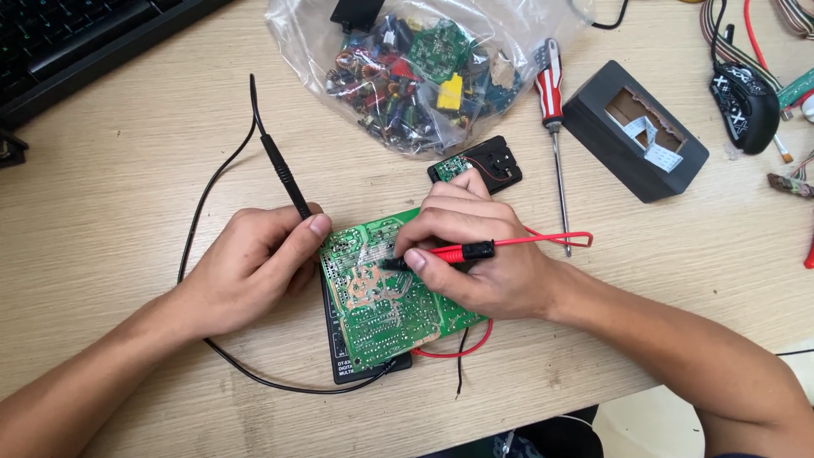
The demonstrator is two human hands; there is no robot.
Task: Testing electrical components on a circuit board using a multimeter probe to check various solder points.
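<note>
Circuit board (pixel 386 309) lying on black meter (pixel 339 352) | your left hand (pixel 254 267) is gripping black probe (pixel 284 178) | right hand (pixel 475 259) is pinching red probe (pixel 462 251) | keep both tips steady, touching separate solder points.

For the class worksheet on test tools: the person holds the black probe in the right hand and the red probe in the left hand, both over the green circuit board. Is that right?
Not quite: the hands are swapped. The head view shows the black probe in the left hand and the red probe in the right hand. Both are over the green circuit board, as stated.
</note>
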